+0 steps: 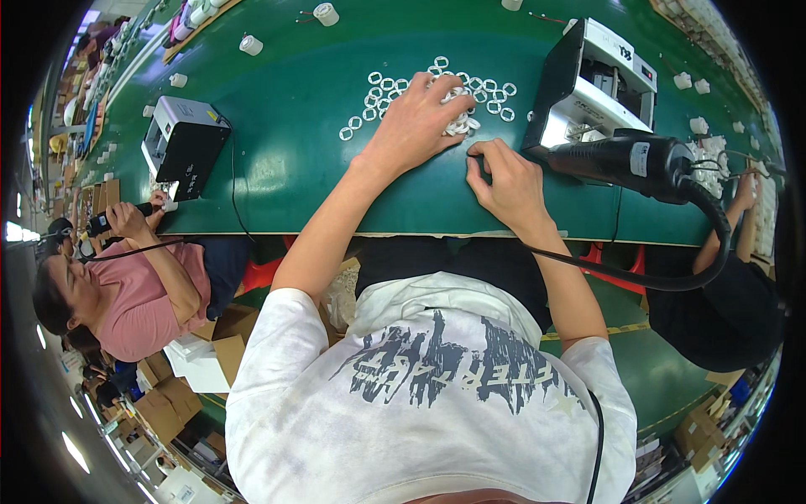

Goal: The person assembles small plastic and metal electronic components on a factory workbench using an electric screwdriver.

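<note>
Small white rings (pixel 492 107) lie in a loose cluster on the green tabletop, several of them joined in pairs or heaped up. My left hand (pixel 417 118) reaches over the middle of this heap, its fingers curved around a clump of rings and hiding part of it. Just right of the heap, my right hand (pixel 509 183) rests by the table surface. Its fingers are loosely bent, thumb and index finger a little apart, and nothing shows between them.
A black-and-silver machine (pixel 588 84) stands to the right, with a thick black cylindrical tool (pixel 625 164) and its cable close to my right forearm. A similar machine (pixel 183 143) stands left, beside a seated co-worker in pink (pixel 155 294). White cylindrical parts (pixel 326 13) lie farther back.
</note>
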`<action>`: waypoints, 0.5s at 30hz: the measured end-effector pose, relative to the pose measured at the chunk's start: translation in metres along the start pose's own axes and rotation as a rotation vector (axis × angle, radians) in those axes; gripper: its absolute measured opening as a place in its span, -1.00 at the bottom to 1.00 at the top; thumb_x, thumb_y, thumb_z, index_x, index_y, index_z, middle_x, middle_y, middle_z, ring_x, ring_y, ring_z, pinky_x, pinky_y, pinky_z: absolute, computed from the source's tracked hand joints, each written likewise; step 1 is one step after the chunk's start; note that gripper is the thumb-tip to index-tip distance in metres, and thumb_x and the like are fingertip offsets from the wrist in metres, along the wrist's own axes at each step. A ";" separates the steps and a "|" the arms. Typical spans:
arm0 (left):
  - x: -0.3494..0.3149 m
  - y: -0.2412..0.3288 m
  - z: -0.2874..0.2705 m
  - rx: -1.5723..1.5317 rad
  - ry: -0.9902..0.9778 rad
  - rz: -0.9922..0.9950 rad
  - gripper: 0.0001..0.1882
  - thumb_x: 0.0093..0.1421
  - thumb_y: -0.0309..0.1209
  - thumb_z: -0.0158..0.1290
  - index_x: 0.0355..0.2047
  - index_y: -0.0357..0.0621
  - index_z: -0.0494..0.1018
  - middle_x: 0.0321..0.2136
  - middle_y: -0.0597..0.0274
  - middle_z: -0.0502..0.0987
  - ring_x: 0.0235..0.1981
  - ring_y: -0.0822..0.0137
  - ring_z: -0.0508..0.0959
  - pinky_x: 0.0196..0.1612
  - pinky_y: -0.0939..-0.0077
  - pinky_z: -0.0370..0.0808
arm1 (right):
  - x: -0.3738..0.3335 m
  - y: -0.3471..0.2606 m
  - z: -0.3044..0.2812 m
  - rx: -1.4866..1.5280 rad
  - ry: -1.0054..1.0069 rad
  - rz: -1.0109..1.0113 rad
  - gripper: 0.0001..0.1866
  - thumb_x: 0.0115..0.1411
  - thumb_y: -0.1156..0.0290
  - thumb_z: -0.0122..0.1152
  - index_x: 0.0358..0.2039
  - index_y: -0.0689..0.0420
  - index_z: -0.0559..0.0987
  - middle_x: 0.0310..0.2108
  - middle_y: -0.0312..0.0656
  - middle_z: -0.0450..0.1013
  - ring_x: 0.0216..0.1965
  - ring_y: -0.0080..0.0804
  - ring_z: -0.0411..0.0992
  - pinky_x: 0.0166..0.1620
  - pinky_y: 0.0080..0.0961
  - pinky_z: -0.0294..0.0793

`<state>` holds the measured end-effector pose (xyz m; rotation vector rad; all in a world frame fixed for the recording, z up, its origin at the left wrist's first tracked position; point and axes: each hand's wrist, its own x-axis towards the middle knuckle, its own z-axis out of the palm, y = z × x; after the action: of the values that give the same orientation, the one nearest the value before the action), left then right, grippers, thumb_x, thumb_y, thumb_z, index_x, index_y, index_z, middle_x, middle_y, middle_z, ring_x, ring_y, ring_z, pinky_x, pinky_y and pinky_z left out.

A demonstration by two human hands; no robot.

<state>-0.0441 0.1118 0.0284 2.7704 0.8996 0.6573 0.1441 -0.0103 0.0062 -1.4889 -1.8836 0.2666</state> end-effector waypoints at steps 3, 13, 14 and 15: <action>-0.005 -0.002 0.004 -0.023 0.024 0.006 -0.52 0.20 -0.18 0.43 0.13 0.18 0.63 0.26 0.28 0.52 0.24 -0.08 0.47 0.34 -0.05 0.49 | 0.000 -0.001 -0.001 -0.017 -0.014 0.012 -0.83 0.28 0.44 0.42 -0.17 0.11 0.61 -0.26 -0.23 0.61 -0.38 -0.17 0.66 -0.36 -0.25 0.63; -0.034 0.001 -0.003 -0.068 0.096 -0.108 -0.35 0.30 -0.07 0.37 0.39 0.34 0.52 0.45 0.29 0.40 0.44 -0.16 0.32 0.53 -0.54 0.09 | 0.000 -0.005 -0.002 0.007 -0.050 0.069 -0.65 0.32 0.33 0.48 0.03 0.12 0.57 -0.24 -0.18 0.60 -0.40 -0.18 0.65 -0.38 -0.24 0.63; -0.035 0.001 -0.005 -0.067 0.097 -0.110 -0.35 0.30 -0.07 0.37 0.39 0.34 0.52 0.45 0.29 0.40 0.44 -0.16 0.32 0.53 -0.54 0.09 | 0.001 -0.007 -0.003 0.008 -0.079 0.070 -0.62 0.31 0.32 0.49 0.05 0.11 0.56 -0.24 -0.17 0.60 -0.40 -0.17 0.65 -0.38 -0.22 0.63; -0.037 0.000 -0.008 -0.063 0.106 -0.121 -0.35 0.30 -0.08 0.37 0.39 0.33 0.52 0.46 0.27 0.39 0.45 -0.17 0.31 0.53 -0.52 0.09 | 0.004 -0.010 -0.004 0.010 -0.081 0.068 -0.62 0.31 0.32 0.49 0.05 0.11 0.56 -0.24 -0.17 0.60 -0.40 -0.17 0.65 -0.38 -0.22 0.63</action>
<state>-0.0742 0.0902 0.0225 2.6230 1.0388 0.8035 0.1381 -0.0104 0.0162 -1.5588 -1.8945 0.3725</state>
